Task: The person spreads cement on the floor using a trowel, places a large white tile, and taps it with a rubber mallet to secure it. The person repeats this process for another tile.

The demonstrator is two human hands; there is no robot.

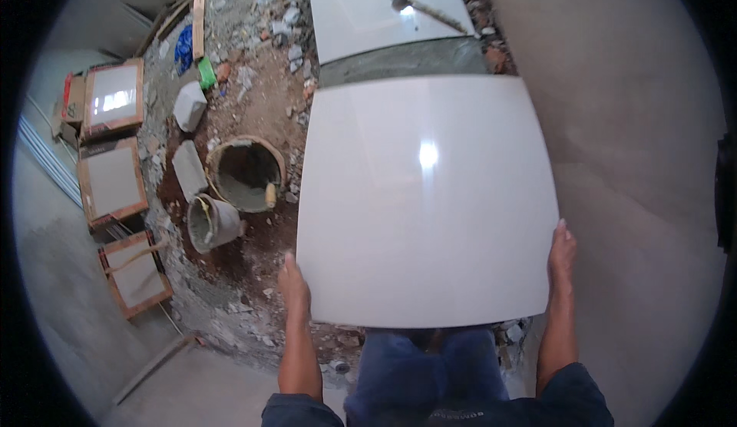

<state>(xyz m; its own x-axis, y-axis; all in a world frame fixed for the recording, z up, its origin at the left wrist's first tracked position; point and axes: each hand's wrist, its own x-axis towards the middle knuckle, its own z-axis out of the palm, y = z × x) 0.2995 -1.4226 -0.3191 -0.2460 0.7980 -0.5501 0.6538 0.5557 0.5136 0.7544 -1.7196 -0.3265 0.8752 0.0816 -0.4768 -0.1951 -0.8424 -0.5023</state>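
A large glossy white floor tile (407, 220) is held between my two hands, in front of my legs. My left hand (293, 283) grips its left edge near the lower corner, with the thumb showing and the other fingers hidden. On the opposite edge, my right hand (563, 252) holds the tile a bit higher up. Past its far edge lies a strip of wet grey mortar (403, 60). Another white tile (361, 12) lies beyond that strip, with a mallet (430, 12) resting on it.
To the left stand a round tub (223, 150) of mortar with a wooden handle sticking up and a smaller bucket (213, 223). Boxed tiles (114, 177) lean along the left wall. Rubble (284, 12) covers the ground; a plain wall (637, 196) rises on the right.
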